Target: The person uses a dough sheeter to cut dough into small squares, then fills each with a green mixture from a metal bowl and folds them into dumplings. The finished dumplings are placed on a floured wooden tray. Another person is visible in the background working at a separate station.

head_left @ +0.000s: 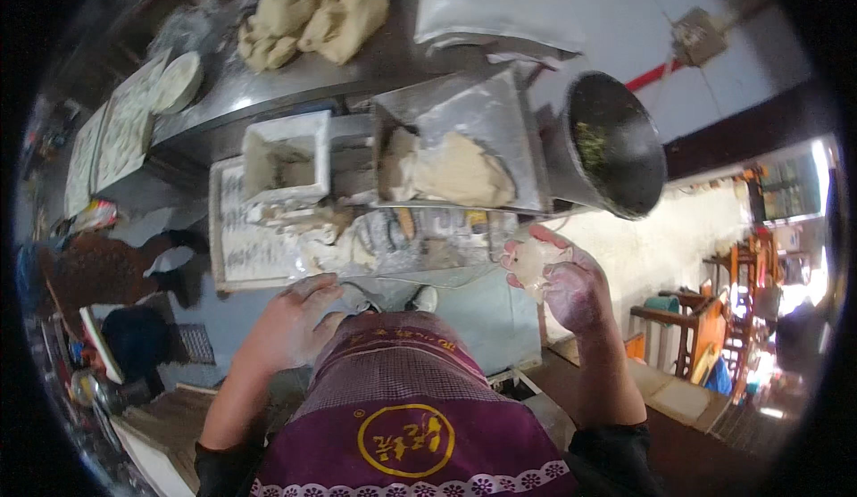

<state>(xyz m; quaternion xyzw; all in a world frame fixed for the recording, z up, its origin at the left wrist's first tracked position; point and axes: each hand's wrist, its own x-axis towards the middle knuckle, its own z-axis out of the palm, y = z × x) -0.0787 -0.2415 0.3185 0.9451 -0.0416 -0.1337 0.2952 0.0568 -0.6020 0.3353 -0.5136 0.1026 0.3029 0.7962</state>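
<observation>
Pale dough sits grasped in our right hand, nearer us than the metal bowl; our left hand, relaxed and holding nothing, is well apart leftward.

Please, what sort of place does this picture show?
Probably a food shop's kitchen: big dough lumps lie on a metal counter, a deep metal vessel holds something green, and the right hand holds a pale dough piece.

Bright light glares at far right near wooden furniture, beside a pale wall and bluish-grey floor.
</observation>
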